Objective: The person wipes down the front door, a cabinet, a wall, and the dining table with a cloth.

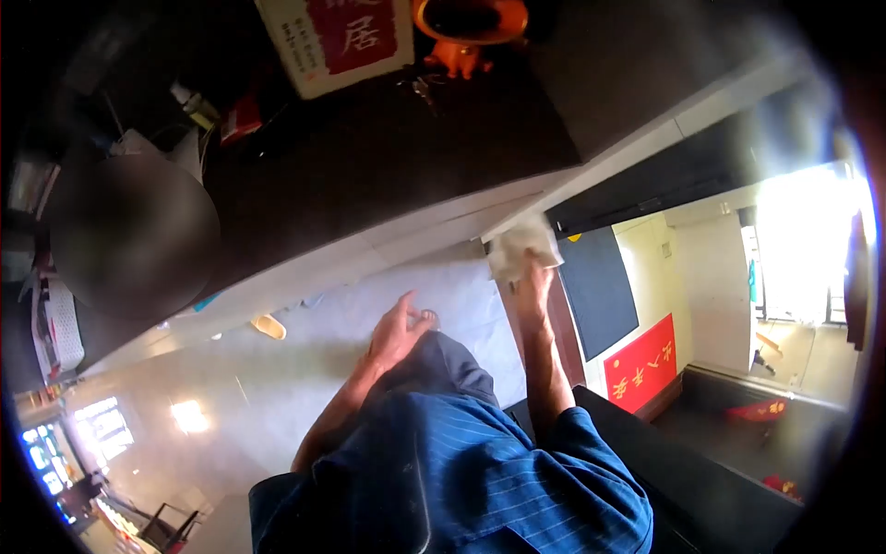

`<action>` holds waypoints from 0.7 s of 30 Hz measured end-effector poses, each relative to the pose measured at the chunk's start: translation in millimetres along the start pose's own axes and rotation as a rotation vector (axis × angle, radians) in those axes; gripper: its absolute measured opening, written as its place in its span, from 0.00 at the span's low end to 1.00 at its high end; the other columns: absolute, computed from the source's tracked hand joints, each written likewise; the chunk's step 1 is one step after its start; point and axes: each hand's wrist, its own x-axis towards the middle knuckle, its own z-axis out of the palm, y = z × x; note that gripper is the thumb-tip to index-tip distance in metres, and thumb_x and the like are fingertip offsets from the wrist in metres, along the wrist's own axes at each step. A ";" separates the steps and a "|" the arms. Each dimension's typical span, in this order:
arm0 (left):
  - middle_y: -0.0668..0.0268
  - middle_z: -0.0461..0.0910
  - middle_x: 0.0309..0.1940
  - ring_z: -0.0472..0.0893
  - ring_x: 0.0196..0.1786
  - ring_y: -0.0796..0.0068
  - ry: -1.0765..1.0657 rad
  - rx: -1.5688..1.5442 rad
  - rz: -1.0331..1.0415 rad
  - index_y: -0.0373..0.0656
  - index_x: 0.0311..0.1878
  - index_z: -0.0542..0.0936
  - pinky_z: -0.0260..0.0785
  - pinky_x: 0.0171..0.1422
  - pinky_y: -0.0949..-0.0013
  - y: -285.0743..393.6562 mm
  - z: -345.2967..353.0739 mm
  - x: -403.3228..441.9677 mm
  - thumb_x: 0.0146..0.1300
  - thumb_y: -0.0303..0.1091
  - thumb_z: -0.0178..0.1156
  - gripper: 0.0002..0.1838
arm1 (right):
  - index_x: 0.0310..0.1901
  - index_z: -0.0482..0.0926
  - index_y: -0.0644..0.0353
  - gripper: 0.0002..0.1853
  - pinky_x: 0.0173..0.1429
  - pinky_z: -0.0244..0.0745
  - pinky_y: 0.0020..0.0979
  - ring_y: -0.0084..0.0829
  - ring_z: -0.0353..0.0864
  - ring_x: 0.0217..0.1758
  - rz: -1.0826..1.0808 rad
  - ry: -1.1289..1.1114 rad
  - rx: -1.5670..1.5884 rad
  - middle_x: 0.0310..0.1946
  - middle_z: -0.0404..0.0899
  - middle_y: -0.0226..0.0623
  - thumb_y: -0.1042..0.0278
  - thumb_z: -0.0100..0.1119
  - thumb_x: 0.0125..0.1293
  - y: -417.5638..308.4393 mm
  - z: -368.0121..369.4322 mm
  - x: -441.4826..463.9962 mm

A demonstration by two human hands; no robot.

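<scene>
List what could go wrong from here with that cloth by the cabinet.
1. The right grip holds the pale cloth near the end of the white cabinet front; if it slips, the knuckles might scrape there.
2. The orange ornament on the dark countertop could be knocked if the cloth swings that far.
3. What looks like a tan slipper lies on the floor; a step that way might cause a stumble.

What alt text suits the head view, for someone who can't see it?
A person's right hand holds a pale cloth by a dark-topped cabinet, while the left hand, apparently empty, is over the pale floor. An orange ornament stands on the cabinet; a red mat shows at picture right.
</scene>
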 end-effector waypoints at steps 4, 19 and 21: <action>0.57 0.82 0.44 0.82 0.36 0.66 -0.015 0.058 0.056 0.40 0.64 0.69 0.76 0.42 0.65 26.5 -2.0 11.1 0.62 0.32 0.65 0.28 | 0.47 0.76 0.66 0.15 0.48 0.73 0.30 0.28 0.76 0.42 -0.159 0.302 -0.417 0.38 0.77 0.35 0.60 0.51 0.72 -8.4 -23.8 86.8; 0.59 0.83 0.45 0.82 0.46 0.68 0.290 0.070 0.157 0.42 0.57 0.76 0.75 0.48 0.66 53.1 -49.2 -4.2 0.65 0.28 0.60 0.17 | 0.75 0.47 0.61 0.31 0.80 0.35 0.38 0.40 0.43 0.81 -0.465 0.093 -0.009 0.78 0.44 0.45 0.60 0.38 0.76 51.2 82.5 77.1; 0.58 0.82 0.46 0.83 0.47 0.66 0.416 0.171 0.221 0.41 0.55 0.76 0.75 0.47 0.66 55.0 -66.6 -12.3 0.65 0.25 0.60 0.15 | 0.76 0.46 0.57 0.38 0.80 0.37 0.34 0.31 0.46 0.80 -0.295 0.004 0.250 0.78 0.46 0.33 0.40 0.35 0.76 78.6 41.1 116.0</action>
